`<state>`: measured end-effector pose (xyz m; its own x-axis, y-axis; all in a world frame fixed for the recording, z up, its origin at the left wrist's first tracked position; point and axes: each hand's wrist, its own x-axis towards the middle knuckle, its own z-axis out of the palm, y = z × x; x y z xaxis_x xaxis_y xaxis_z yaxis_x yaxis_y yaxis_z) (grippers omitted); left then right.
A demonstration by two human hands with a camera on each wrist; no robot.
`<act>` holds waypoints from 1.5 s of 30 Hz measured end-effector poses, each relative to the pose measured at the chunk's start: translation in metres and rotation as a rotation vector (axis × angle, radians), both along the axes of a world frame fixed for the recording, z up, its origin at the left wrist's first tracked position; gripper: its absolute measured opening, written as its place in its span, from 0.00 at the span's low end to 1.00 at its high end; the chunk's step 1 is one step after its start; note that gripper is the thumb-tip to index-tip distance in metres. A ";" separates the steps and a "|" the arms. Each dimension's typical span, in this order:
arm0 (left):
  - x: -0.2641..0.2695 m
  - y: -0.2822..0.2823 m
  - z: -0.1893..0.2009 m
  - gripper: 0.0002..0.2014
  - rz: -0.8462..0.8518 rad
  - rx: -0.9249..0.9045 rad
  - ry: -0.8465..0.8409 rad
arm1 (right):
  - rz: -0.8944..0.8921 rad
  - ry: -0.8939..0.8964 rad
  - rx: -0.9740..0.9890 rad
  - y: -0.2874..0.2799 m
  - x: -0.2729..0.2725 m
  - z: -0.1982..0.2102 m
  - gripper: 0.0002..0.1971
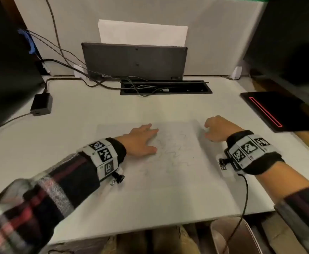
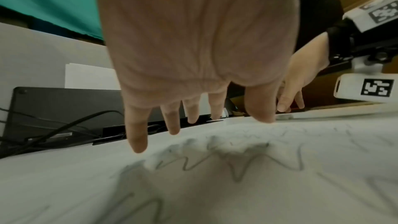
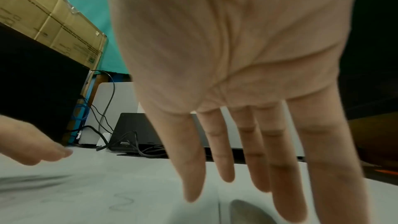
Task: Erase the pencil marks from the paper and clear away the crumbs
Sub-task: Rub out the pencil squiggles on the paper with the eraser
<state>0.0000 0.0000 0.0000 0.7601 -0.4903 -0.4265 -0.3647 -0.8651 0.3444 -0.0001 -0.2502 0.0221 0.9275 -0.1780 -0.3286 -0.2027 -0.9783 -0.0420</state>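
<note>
A white sheet of paper (image 1: 159, 180) lies flat on the desk in front of me, with faint grey pencil squiggles (image 1: 175, 154) across its middle. My left hand (image 1: 144, 140) lies on the sheet's left part with straight, spread fingers, just left of the squiggles. The left wrist view shows that hand (image 2: 193, 57) low over the marks (image 2: 237, 164). My right hand (image 1: 216, 129) hovers at the sheet's upper right edge and holds nothing. In the right wrist view its fingers (image 3: 280, 168) point down, straight, over the paper (image 3: 107, 185). No eraser shows in any view.
A dark keyboard (image 1: 134, 61) leans upright against the back partition, behind a cable slot (image 1: 166, 87). A black power adapter (image 1: 40, 105) with cables sits at the left. A black pad with a red line (image 1: 278, 110) lies at the right. A bin (image 1: 232, 235) stands under the desk's front edge.
</note>
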 end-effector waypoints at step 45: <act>-0.002 -0.058 -0.002 0.49 0.019 0.323 -0.034 | 0.431 -0.109 0.447 0.030 0.011 -0.016 0.07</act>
<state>-0.0017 -0.0582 -0.0024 0.7843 -0.3194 -0.5319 -0.3541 -0.9344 0.0389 0.0106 -0.2204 0.0066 0.9176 0.3520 -0.1846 0.2345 -0.8544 -0.4636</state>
